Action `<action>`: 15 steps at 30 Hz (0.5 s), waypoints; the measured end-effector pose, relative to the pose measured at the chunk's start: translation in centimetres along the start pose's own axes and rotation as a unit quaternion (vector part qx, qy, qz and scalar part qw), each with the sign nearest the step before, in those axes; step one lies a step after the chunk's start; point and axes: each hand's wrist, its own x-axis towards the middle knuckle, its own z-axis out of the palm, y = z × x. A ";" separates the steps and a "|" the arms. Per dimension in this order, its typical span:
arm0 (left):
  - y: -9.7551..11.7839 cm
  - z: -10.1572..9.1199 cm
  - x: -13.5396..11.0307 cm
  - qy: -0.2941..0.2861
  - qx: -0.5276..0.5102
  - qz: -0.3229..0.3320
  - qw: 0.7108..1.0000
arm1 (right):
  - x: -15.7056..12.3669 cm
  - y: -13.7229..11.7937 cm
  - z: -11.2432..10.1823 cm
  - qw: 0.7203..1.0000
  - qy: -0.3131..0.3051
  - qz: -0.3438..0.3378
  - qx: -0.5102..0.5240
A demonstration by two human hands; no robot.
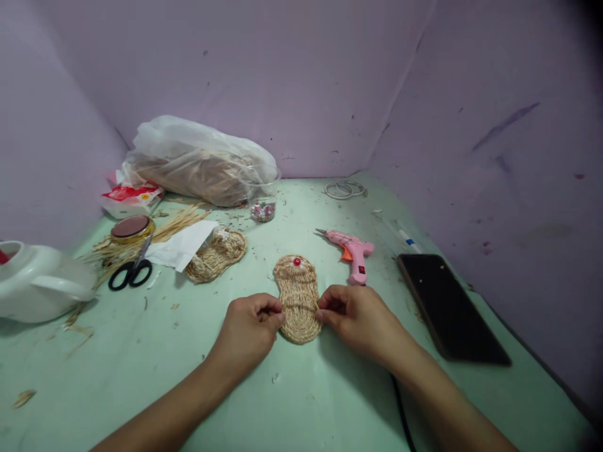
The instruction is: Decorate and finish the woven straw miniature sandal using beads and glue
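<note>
A small woven straw slipper (298,320) lies in front of me, its toe pointing away, with a red bead (297,262) and some white ones near the toe. A thin strand or band crosses its middle. My left hand (257,320) pinches its left edge between thumb and fingers. On the opposite edge, my right hand (353,317) is closed in a similar pinch. Whether the fingertips hold the slipper itself or the band's ends is too small to tell. Further left lies a second straw slipper (214,260), partly under white paper (181,245).
A pink glue gun (351,248) lies beyond my right hand, near a dark tablet or phone (447,307). At left are black-handled scissors (130,274), a round tin (132,227), loose straw (181,221) and a white jug (44,282). Behind stand a bead tub (262,212) and plastic bag (202,160).
</note>
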 end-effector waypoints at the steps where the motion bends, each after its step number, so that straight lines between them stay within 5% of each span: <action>1: 0.0 0.0 0.0 -0.001 -0.004 0.000 1.000 | -0.1 0.0 -0.1 1.000 -0.005 -0.002 0.015; 8: -0.1 -0.5 -0.1 -0.057 -0.060 -0.010 0.997 | -0.6 -0.2 -0.2 0.998 -0.022 -0.009 0.060; 15: 0.1 -0.5 -0.4 -0.001 0.016 0.016 1.000 | -1.0 -0.1 1.3 0.997 0.043 0.012 0.066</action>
